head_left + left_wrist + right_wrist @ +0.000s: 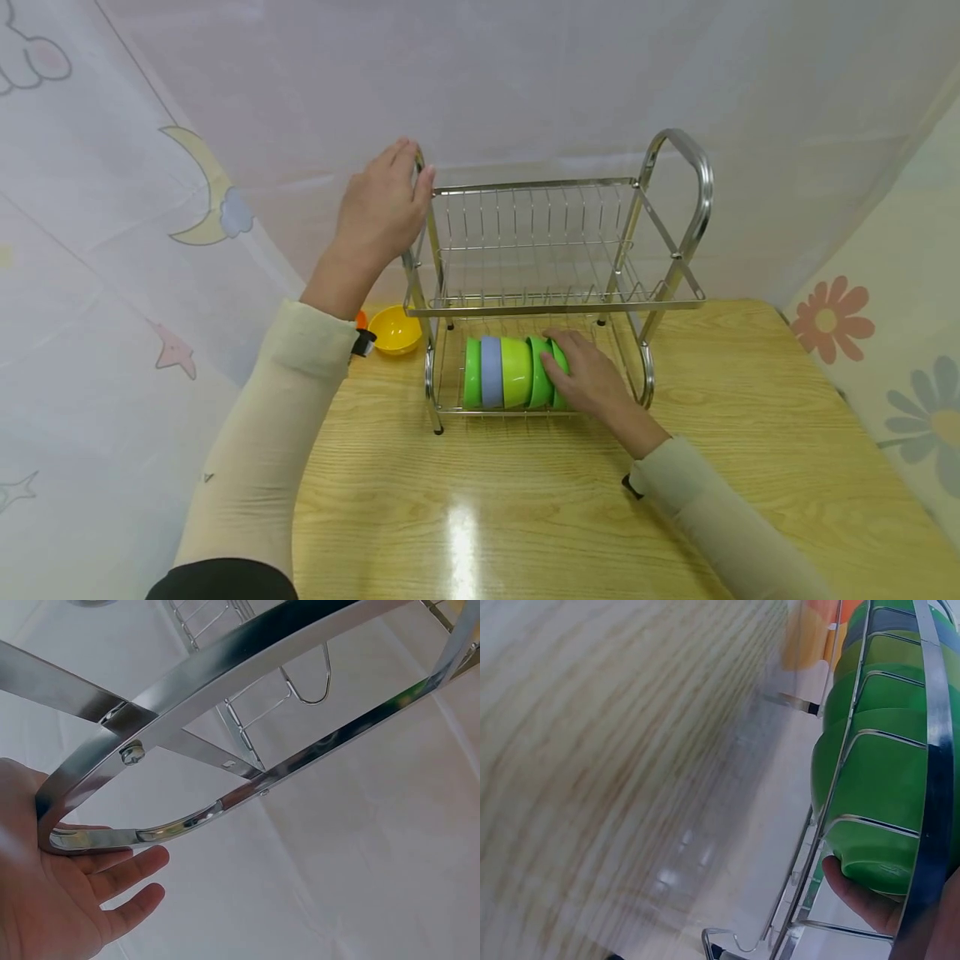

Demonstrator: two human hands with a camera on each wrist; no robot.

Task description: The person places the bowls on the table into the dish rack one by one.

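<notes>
Got the right-end green bowl in the right hand, pinched between thumb and curled fingers, on its side in the lower tier of the metal rack. Just resting the left hand on the left handle, with loose fingers. Only in the right-wrist view: a fingertip by that bowl's base. Also in that tier, from the left: leftmost green bowl, lavender bowl, lime bowl, another green bowl. Off left on the wooden table: a yellow bowl.

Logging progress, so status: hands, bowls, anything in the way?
Left hand on rack handle. Right hand grips end green bowl. Bowls lined on lower tier. Upper tier overhead, no blockage seen.
</notes>
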